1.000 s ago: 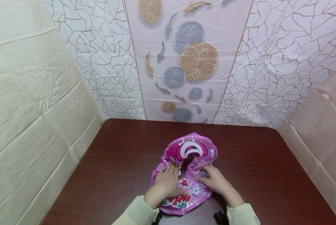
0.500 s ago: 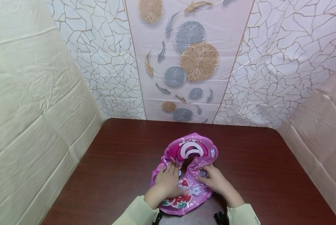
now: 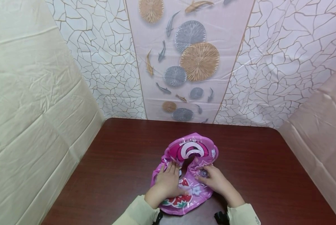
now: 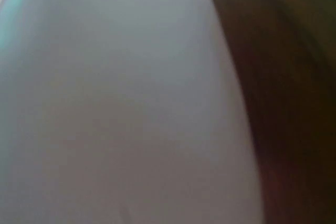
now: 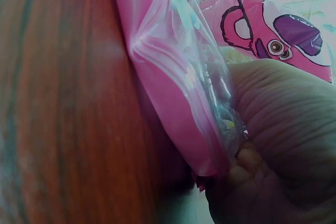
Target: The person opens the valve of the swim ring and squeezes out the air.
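Observation:
A pink inflatable swim ring (image 3: pixel 194 193), limp and wrinkled, lies on the table with a cartoon face at its far end and strawberries on its near part. My left hand (image 3: pixel 166 182) rests flat on its left side, fingers straight and thumb spread. At the right side, my right hand (image 3: pixel 215 179) pinches the ring beside a small clear round part that looks like a valve (image 3: pixel 204 173). The right wrist view shows the folded pink and clear plastic (image 5: pixel 178 87) against that hand. A blurred pale surface fills most of the left wrist view, hiding the left fingers.
The dark brown table (image 3: pixel 114 162) reaches back to a patterned cloth (image 3: pixel 182 62) with fish and round leaves. Cream cloth walls (image 3: pixel 44 118) slope along both sides. Dark straps (image 3: pixel 221 217) show at the sleeve cuffs.

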Demonstrator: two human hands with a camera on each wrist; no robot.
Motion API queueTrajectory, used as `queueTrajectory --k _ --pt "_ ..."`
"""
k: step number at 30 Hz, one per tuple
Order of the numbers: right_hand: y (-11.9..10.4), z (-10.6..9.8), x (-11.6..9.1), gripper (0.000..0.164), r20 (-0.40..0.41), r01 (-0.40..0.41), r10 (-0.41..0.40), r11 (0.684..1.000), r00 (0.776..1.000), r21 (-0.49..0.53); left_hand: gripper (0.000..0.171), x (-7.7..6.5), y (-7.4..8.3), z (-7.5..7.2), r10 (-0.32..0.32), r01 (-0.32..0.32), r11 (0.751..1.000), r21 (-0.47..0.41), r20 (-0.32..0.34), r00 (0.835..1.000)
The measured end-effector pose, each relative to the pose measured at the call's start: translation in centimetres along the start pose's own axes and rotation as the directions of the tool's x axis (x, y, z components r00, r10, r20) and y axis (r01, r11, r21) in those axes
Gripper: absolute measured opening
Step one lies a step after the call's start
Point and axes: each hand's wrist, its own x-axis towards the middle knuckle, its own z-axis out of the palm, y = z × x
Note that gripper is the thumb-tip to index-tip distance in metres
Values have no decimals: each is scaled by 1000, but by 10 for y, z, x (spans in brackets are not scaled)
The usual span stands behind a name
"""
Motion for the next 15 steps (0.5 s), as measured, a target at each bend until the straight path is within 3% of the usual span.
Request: queueTrajectory --k 15 --pt "2 2 1 46 5 -14 14 1000 1000 17 119 0 0 0 3 -3 1000 21 -2 1000"
